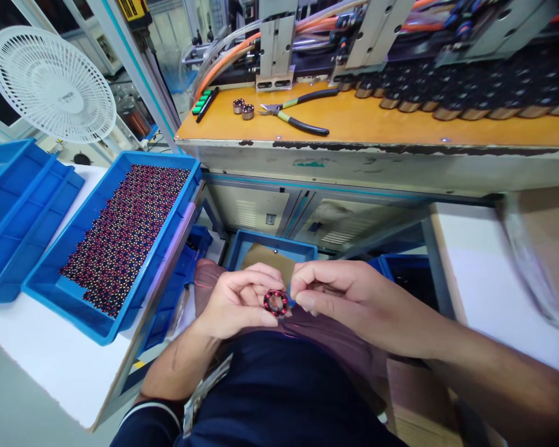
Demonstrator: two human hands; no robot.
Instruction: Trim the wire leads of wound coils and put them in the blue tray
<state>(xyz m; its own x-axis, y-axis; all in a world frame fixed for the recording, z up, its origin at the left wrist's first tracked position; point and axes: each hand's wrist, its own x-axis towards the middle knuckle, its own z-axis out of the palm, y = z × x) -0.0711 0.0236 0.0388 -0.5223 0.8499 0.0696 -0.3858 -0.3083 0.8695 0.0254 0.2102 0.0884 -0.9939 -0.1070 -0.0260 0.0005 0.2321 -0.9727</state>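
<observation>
In front of my lap, my left hand [243,299] is closed around a small motor stator [276,303], a black ring with red wire windings. It grips the ring between thumb and fingers, with the open centre facing up toward me. My right hand [338,290] is just to the right, its thumb and forefinger pressed together in a pinch beside the stator. Whatever lies between those fingertips, if anything, is too small to see. Below both hands is a blue tray [302,251] with a piece of brown cardboard [265,256] in it.
To the left, a blue bin [105,335] holds many similar stators. Cutting pliers [302,112], two loose copper-coloured rings [243,108] and green-and-black pens [205,104] lie on the orange bench [363,127]. Rows of dark cylindrical parts [475,99] stand at right. A white fan [53,87] stands back left.
</observation>
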